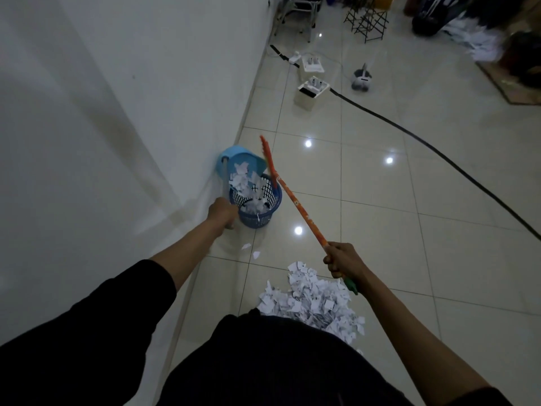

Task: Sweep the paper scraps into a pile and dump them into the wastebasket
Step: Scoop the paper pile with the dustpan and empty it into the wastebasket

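A light blue dustpan [238, 159] is tipped over the dark blue mesh wastebasket [259, 210] by the wall, and white paper scraps [241, 178] slide from it into the basket. My left hand [221, 210] grips the dustpan's grey handle. My right hand [342, 259] grips the orange broom handle [295, 202], whose orange head points up beside the dustpan. A pile of white paper scraps [313, 300] lies on the tiles in front of me. Two loose scraps [251, 249] lie near the basket.
A white wall [117, 112] runs along the left. A black cable [424, 142] crosses the tiled floor to white boxes [310, 89]. Chairs, a black rack [367, 20] and more white paper [480, 39] stand at the far end.
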Demonstrator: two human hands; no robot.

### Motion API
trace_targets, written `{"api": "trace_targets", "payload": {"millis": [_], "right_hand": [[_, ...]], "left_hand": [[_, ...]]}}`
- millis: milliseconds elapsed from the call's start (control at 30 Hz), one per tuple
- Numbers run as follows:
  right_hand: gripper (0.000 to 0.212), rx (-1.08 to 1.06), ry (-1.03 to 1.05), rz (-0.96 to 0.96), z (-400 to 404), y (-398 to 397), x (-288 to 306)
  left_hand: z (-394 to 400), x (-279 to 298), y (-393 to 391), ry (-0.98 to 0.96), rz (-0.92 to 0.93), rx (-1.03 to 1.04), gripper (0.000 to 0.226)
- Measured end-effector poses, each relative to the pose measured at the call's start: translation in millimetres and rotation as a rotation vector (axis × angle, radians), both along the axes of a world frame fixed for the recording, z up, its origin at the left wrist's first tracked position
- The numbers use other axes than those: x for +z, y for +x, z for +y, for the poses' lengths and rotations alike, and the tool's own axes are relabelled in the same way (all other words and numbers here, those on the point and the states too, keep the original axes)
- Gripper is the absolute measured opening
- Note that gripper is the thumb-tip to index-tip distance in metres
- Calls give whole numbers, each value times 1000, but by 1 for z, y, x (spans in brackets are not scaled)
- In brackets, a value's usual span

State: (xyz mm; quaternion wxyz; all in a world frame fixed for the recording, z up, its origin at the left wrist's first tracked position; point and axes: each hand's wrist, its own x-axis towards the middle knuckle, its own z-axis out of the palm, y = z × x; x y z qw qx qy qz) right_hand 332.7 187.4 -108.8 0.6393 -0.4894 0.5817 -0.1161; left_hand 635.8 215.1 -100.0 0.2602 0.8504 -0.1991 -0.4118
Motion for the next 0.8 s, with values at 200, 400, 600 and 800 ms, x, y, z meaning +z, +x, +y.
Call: {"api": "trace_targets", "payload": {"millis": [200, 400, 600, 800], "right_hand": [[20, -5, 9, 4, -2, -2, 0], [17, 2, -2, 9, -4, -11, 3], [18, -8, -11, 2, -2, -20, -2], [18, -35, 7, -4, -5, -28, -2]], "left_hand": [[4, -2, -1, 3, -4, 1, 10], [13, -7, -13, -2, -36, -20, 17], [18, -12, -13, -16, -24, 14, 7], [19, -21, -23, -89, 46, 122, 15]]}}
